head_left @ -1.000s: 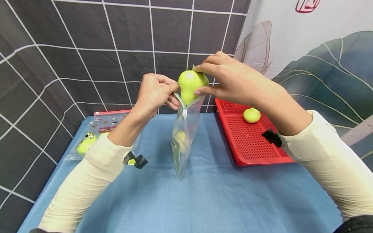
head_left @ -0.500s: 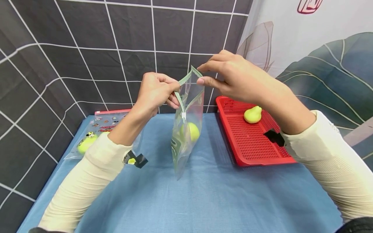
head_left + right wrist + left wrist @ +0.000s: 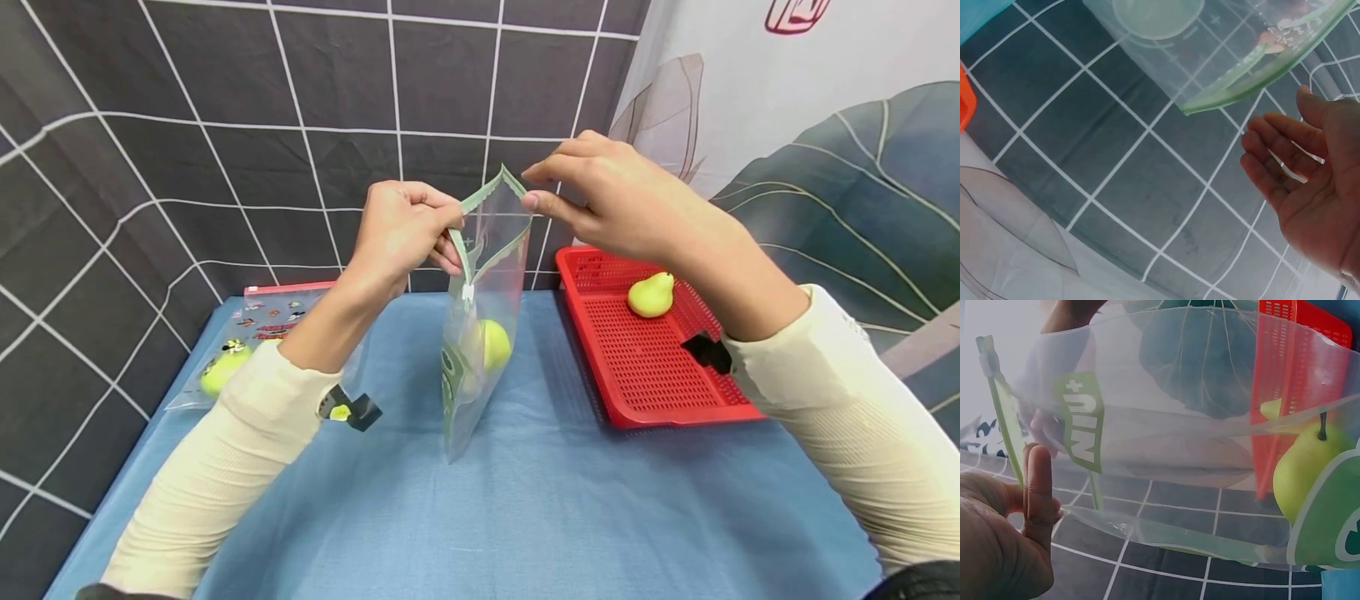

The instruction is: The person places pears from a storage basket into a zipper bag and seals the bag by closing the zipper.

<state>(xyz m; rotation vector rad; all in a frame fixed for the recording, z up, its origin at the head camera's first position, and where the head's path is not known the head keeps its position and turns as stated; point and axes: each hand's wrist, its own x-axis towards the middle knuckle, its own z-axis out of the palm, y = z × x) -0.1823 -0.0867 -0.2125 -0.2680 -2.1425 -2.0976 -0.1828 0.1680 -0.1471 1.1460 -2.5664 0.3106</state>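
Note:
My left hand (image 3: pixel 411 233) pinches the open rim of a clear zip bag (image 3: pixel 486 258) with green trim and a white slider. Inside the bag, low down, a yellow-green pear (image 3: pixel 495 344) shows through the plastic; the left wrist view shows this pear (image 3: pixel 1310 472) with its dark stem, partly behind a green print. My right hand (image 3: pixel 600 187) is raised at the bag's right side, holding nothing. Its fingers are slightly bent and its fingertips sit close to the rim. In the right wrist view the right hand (image 3: pixel 1316 169) stands apart from the bag's green edge (image 3: pixel 1241 94).
A red perforated basket (image 3: pixel 622 367) stands to the right with one pear (image 3: pixel 651 295) in it. At the left lies a printed zip bag (image 3: pixel 281 304) with a red top, containing green fruit (image 3: pixel 225 367). A dark tiled-pattern cloth (image 3: pixel 337 83) hangs behind the blue table (image 3: pixel 480 533).
A second ago the right hand held a pear in the bag's mouth. It let go and the pear dropped inside. The right hand has since drawn slightly up and right.

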